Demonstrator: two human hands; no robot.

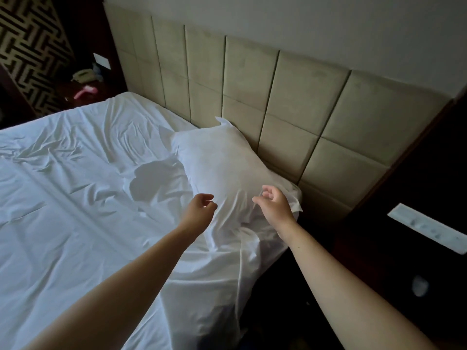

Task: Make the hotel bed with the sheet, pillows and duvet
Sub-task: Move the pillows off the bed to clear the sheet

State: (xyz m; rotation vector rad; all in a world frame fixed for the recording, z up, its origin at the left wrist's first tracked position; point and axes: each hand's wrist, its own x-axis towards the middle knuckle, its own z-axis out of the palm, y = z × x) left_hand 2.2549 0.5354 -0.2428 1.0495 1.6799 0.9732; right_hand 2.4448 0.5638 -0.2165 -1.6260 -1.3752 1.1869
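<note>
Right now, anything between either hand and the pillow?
Nothing visible. The left hand and right hand are over the near end of the pillow, fingers loosely curled, holding nothing. The pillow rests against the headboard.

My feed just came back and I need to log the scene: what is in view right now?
sheet: one, white, wrinkled, spread over the mattress
pillow: one, white, at the bed's head, against the headboard
headboard: one, beige, padded panels, behind the bed
telephone: one, pale, far bedside table
pink object: one, beside the telephone, too blurred to identify
control panel: one, white, on the dark near-side furniture
patterned wall: black and cream, far corner
left hand: loosely curled, holding nothing, over the pillow
right hand: loosely curled, over the pillow's near end
</note>
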